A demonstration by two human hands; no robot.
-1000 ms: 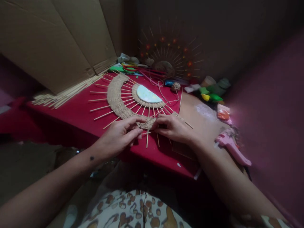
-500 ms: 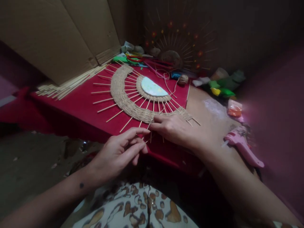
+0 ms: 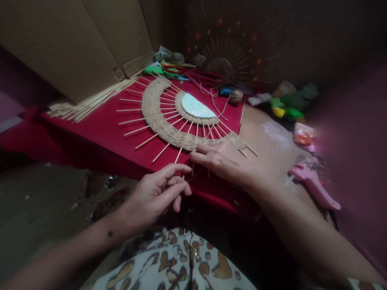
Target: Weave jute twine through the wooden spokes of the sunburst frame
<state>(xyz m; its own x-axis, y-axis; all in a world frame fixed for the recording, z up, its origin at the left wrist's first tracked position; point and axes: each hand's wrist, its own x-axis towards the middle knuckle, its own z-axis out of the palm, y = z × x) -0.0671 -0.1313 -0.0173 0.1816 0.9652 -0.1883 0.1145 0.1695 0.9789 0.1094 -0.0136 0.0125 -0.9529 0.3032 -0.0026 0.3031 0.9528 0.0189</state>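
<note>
Touching the lower edge of a woven half ring (image 3: 151, 106), the right hand (image 3: 217, 159) has its fingers bent and narrow; whether they pinch anything I cannot tell. Just beside it, the left hand (image 3: 165, 187) has thumb and forefinger slightly apart (whether it grips anything, I cannot tell either). The half ring lies on the red-covered counter (image 3: 99, 135) around a pale blue half disc (image 3: 198, 106), with sticks (image 3: 128, 110) fanning through it. Behind sits a ball of twine (image 3: 236, 96); to the right lie a pink glue gun (image 3: 315, 182) and an orange packet (image 3: 304, 135), any print on it too blurred to read.
</note>
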